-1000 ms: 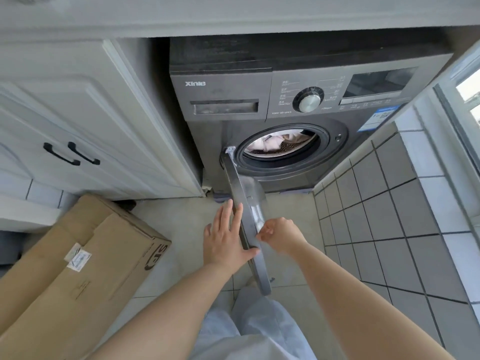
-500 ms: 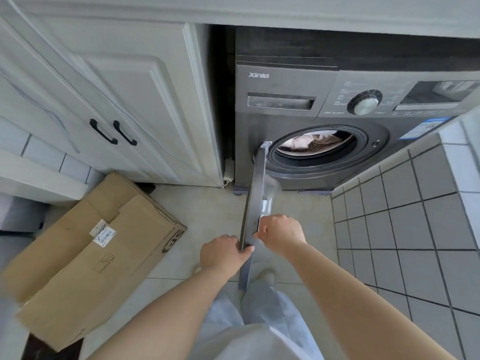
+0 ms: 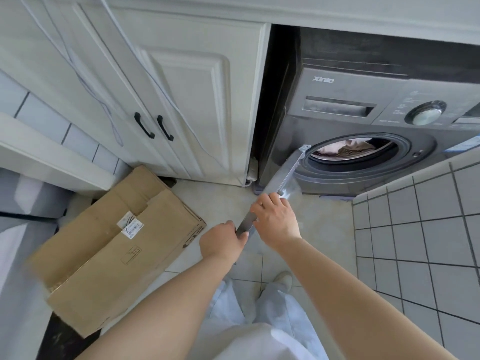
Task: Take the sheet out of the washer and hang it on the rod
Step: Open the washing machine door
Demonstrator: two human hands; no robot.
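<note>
Dark grey front-load washer (image 3: 363,120) reads "Xinle" near its top left; blue label at its right edge unreadable. Pinkish crumpled sheet (image 3: 345,148) sits inside its drum. Left hand (image 3: 223,241) and right hand (image 3: 276,219) both curl fingers around the open grey round washer door (image 3: 281,178) edge.
</note>
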